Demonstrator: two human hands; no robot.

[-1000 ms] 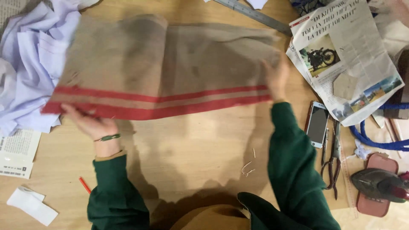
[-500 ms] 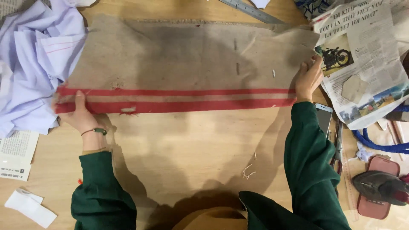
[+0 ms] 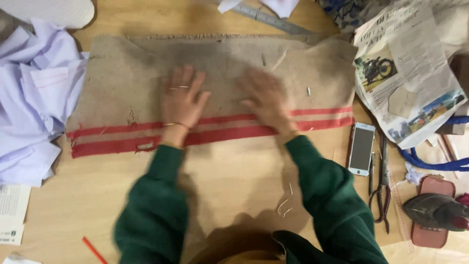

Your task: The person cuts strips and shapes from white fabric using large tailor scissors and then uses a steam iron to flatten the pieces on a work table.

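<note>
On wooden bench (image 3: 122, 195): coarse tan red-striped burlap cloth (image 3: 127, 93), likely limp, light; left hand (image 3: 181, 102), right hand (image 3: 264, 100) flat, released, pressing mid-cloth; best pinched at edges.

1. Burlap cloth (image 3: 220, 63) spread flat on the wooden table (image 3: 97, 205), across its middle.
2. Left hand (image 3: 181, 105) and right hand (image 3: 266, 100) laid palm-down on the cloth, side by side near its centre.
3. Crumpled shirt (image 3: 29, 107) to the left of the cloth, touching its edge.
4. Metal ruler (image 3: 273, 19) beyond the far edge.
5. Newspaper (image 3: 410, 73) to the right of the cloth.
6. Phone (image 3: 361, 149) just below the newspaper; scissors (image 3: 381, 186) beside the phone, further right.
</note>
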